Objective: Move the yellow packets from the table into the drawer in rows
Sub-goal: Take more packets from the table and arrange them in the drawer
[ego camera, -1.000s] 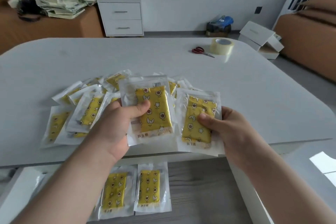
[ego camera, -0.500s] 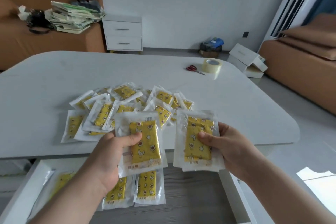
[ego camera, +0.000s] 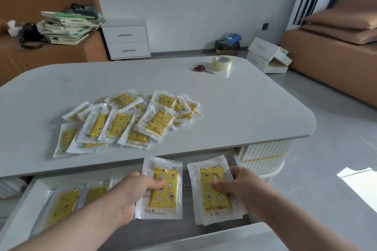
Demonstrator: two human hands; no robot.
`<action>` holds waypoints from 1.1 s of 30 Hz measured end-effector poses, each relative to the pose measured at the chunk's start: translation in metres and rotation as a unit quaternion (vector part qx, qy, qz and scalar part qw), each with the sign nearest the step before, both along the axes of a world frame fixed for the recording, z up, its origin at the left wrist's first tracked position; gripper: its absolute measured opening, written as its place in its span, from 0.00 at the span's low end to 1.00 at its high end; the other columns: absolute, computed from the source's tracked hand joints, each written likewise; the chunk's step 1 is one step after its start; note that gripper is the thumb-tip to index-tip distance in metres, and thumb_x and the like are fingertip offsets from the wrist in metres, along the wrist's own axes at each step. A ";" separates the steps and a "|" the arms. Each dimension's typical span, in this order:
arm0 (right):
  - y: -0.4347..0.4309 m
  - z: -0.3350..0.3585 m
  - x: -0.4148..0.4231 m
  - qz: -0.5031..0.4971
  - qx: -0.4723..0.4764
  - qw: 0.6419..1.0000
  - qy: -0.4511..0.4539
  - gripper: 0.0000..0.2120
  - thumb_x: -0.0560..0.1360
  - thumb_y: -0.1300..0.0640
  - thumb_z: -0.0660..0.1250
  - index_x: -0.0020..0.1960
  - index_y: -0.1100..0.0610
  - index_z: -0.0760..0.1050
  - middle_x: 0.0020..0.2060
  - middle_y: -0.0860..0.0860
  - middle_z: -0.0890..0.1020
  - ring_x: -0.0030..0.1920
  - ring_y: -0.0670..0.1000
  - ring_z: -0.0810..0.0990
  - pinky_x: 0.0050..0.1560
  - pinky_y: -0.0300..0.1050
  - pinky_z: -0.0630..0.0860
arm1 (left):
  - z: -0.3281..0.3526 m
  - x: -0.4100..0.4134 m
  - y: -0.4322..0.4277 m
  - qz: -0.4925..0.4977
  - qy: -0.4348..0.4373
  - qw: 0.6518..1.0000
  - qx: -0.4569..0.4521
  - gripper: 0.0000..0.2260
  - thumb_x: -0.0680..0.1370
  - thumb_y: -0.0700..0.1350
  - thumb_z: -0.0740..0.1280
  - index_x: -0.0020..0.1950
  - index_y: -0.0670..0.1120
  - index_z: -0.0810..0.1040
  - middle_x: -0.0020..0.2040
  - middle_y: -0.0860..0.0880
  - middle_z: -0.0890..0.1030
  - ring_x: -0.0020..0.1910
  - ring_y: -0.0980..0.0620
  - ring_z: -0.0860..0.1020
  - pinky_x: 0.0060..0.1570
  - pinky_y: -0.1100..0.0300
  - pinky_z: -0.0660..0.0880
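Observation:
A loose pile of yellow packets (ego camera: pixel 130 122) in clear wrappers lies on the white table (ego camera: pixel 234 108). Below the table's front edge the drawer (ego camera: pixel 24 206) is pulled out, with packets (ego camera: pixel 65 204) lying at its left end. My left hand (ego camera: pixel 132 195) grips one yellow packet (ego camera: pixel 165 191) by its left side, thumb on top, low over the drawer's middle. My right hand (ego camera: pixel 242 191) pinches a small stack of packets (ego camera: pixel 212 187) just to the right of it, over the drawer's right part.
Red scissors (ego camera: pixel 201 69) and a roll of clear tape (ego camera: pixel 222 63) lie at the table's far right. A ribbed white cabinet front (ego camera: pixel 265 153) stands right of the drawer. Behind are a white nightstand (ego camera: pixel 126 39), brown sofas and white boxes (ego camera: pixel 267 55) on the floor.
Both hands have come down and toward me with their packets, from above the table's front edge to low over the open drawer. The camera has tilted, showing more of the room.

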State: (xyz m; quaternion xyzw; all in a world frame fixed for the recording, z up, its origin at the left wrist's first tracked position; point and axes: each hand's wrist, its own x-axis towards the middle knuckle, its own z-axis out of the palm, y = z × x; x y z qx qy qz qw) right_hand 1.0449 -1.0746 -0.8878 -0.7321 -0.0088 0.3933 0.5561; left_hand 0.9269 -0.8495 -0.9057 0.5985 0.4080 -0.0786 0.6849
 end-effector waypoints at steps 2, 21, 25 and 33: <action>0.003 -0.016 0.007 -0.010 -0.016 1.000 0.011 0.10 0.71 0.65 0.75 0.51 0.63 0.80 0.42 0.57 0.88 0.43 0.57 0.87 0.47 0.60 0.83 | -0.018 0.006 0.007 0.004 0.022 1.000 -0.009 0.18 0.71 0.37 0.75 0.59 0.40 0.76 0.48 0.37 0.85 0.50 0.37 0.83 0.51 0.36 0.78; 0.050 -0.111 0.077 -0.057 -0.140 0.988 0.028 0.16 0.64 0.64 0.81 0.49 0.62 0.80 0.42 0.58 0.87 0.43 0.59 0.87 0.51 0.61 0.82 | -0.117 0.095 -0.015 -0.060 0.113 0.951 0.281 0.22 0.73 0.46 0.75 0.61 0.41 0.72 0.53 0.46 0.77 0.53 0.46 0.77 0.45 0.58 0.74; 0.054 -0.118 0.080 -0.037 -0.162 0.985 0.045 0.18 0.65 0.64 0.81 0.52 0.64 0.80 0.44 0.59 0.87 0.46 0.60 0.87 0.52 0.62 0.81 | -0.120 0.094 -0.013 -0.094 0.103 0.930 0.341 0.21 0.70 0.48 0.77 0.59 0.43 0.75 0.52 0.47 0.80 0.51 0.48 0.79 0.47 0.58 0.77; 0.061 -0.138 0.077 -0.018 -0.213 0.977 0.011 0.21 0.61 0.59 0.83 0.51 0.61 0.81 0.43 0.56 0.87 0.44 0.58 0.87 0.49 0.57 0.83 | -0.117 0.093 -0.015 -0.143 0.112 0.896 0.406 0.33 0.70 0.52 0.78 0.69 0.42 0.69 0.62 0.45 0.77 0.60 0.46 0.77 0.52 0.59 0.75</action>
